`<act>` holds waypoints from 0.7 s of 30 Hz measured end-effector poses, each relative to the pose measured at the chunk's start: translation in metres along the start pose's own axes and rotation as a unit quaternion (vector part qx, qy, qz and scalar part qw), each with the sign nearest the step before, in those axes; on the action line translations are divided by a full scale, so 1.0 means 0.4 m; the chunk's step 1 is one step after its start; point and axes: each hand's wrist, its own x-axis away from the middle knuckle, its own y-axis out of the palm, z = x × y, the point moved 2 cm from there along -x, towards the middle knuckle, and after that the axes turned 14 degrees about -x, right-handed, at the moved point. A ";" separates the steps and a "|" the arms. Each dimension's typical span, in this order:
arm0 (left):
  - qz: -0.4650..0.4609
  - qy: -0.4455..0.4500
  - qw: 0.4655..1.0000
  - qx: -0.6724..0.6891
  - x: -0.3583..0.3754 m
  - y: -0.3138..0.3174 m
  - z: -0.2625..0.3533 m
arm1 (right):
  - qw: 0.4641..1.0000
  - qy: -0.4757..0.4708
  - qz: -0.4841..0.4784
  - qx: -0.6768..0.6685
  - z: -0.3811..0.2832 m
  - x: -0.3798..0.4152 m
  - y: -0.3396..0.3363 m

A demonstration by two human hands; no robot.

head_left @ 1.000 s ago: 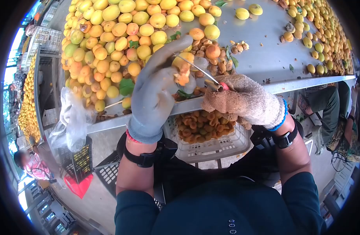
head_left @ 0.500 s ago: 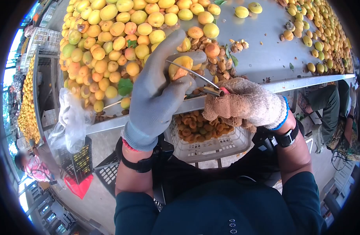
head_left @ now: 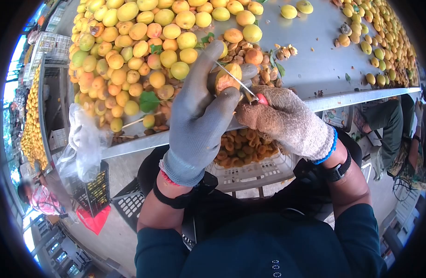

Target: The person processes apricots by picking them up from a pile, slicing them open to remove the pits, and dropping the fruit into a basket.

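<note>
My left hand (head_left: 194, 118), in a grey glove, grips an apricot (head_left: 227, 80) between thumb and fingers above the table's front edge. Its flesh shows orange on the side facing me. My right hand (head_left: 294, 123), in a brown-stained knit glove, is closed round the red handle of a thin-bladed knife (head_left: 244, 86). The narrow blade slants up to the left, across the apricot. Beneath my hands, a white plastic crate (head_left: 254, 175) holds pitted apricot halves (head_left: 243, 148), partly covered by my gloves.
A metal table (head_left: 310, 51) carries a heap of apricots (head_left: 125, 51) at left and another (head_left: 384, 41) at right. Pits (head_left: 264, 74) lie behind my hands. A plastic bag (head_left: 81, 143) hangs off the front edge, near a black crate (head_left: 95, 187). Other people are at both sides.
Both hands have drawn closer together; the left has shifted right with the apricot. The apricot has turned and shows more cut flesh, and the blade is steeper.
</note>
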 end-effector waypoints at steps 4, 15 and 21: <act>-0.008 0.034 0.999 -0.036 -0.002 -0.007 -0.009 | 0.968 0.166 -0.005 -0.186 -0.027 0.005 0.008; 0.037 0.124 0.991 -0.019 0.010 0.021 0.015 | 0.921 0.221 -0.010 -0.322 0.002 0.018 0.043; 0.074 0.214 0.936 -0.270 0.054 -0.018 -0.070 | 0.933 0.196 0.020 -0.300 0.004 0.016 0.044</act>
